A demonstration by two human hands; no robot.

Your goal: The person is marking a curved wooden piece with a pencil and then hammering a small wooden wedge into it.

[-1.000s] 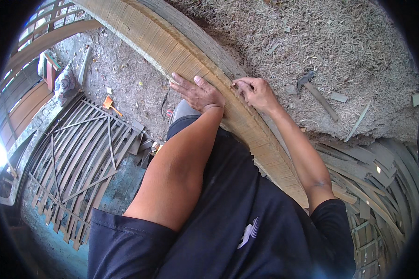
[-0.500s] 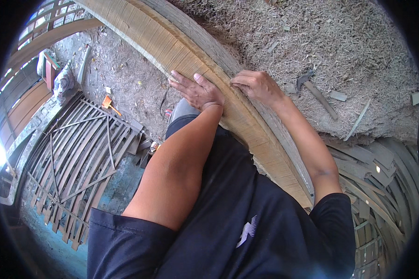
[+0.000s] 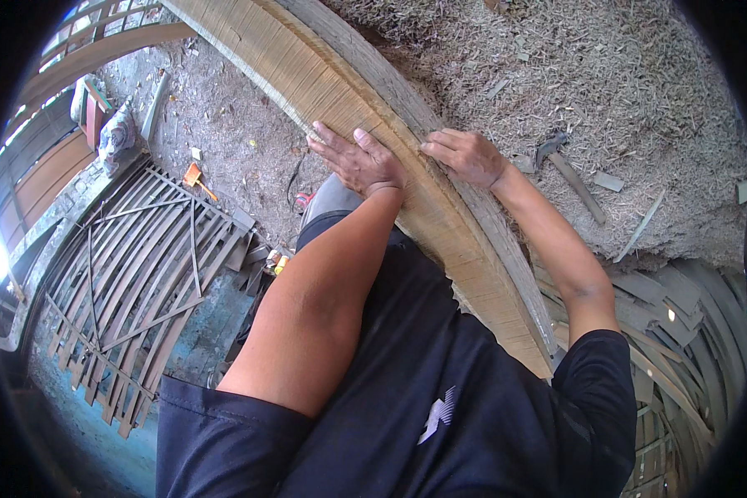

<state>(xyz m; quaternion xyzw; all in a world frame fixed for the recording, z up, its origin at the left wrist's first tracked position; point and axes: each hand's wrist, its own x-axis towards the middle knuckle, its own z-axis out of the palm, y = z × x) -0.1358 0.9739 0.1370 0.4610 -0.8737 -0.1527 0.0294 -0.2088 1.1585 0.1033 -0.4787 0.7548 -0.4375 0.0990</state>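
Observation:
A long, heavy wooden plank (image 3: pixel 324 79) with a pale sawn face and a rough grey side runs diagonally in front of my body, from the upper left to the lower right. My left hand (image 3: pixel 361 162) lies flat on the sawn face, fingers spread and thumb raised apart. At the rough far edge, my right hand (image 3: pixel 466 156) is closed, its fingertips bent down against the wood. Whatever may be pinched in those fingers is hidden. To the right of it, a hammer-like tool (image 3: pixel 574 183) with a dark head and wooden handle lies on the shavings.
Wood shavings (image 3: pixel 614 75) cover the ground beyond the plank. A slatted wooden rack (image 3: pixel 133 274) stands at left, near an orange scoop-like object (image 3: pixel 192 174). Stacked curved wooden strips (image 3: pixel 681 324) fill the lower right. Loose wood scraps (image 3: pixel 643 224) lie by the tool.
The whole view has shifted slightly. Both hands stay at nearly the same places on the plank, the left flat and the right closed at the edge.

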